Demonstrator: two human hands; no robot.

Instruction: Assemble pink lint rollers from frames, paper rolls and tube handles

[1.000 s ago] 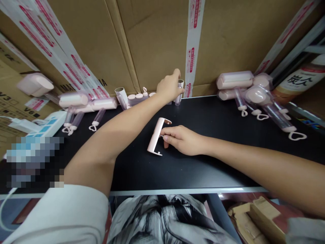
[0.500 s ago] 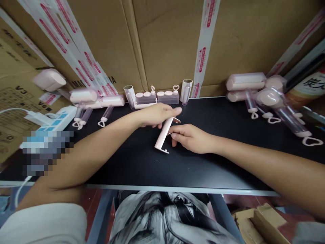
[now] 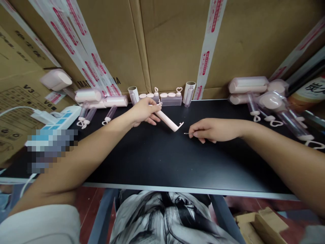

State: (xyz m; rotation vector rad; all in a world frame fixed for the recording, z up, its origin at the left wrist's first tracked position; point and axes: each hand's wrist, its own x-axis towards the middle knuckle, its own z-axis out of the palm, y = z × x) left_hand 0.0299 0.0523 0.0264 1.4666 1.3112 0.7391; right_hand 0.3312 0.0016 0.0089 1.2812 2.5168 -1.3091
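My left hand [image 3: 143, 112] grips one end of a pale pink curved plastic piece [image 3: 168, 121], with bent end arms, like a lint roller's frame. The piece slants down to the right above the black table, and its far arm points to the upper right. Pinched between the thumb and fingers of my right hand [image 3: 212, 129] is a thin metal pin [image 3: 187, 133]. Its tip points left, a short gap from the pink piece. Behind my left hand stand translucent purple cases [image 3: 171, 100] with round pink caps and small heart loops. A paper-cored roll [image 3: 190, 93] stands beside them.
Wrapped pink rollers [image 3: 247, 84] and heart-ended handles [image 3: 291, 123] lie at the right. More pink rollers [image 3: 88, 95] are at the left, near a white power strip [image 3: 64, 118]. Cardboard boxes [image 3: 172, 44] wall the back. An open carton [image 3: 261, 223] sits below the table.
My left hand has moved left with the pink piece and turned it to slant the other way. My right hand has drawn away to the right, bringing the pin out of the piece.
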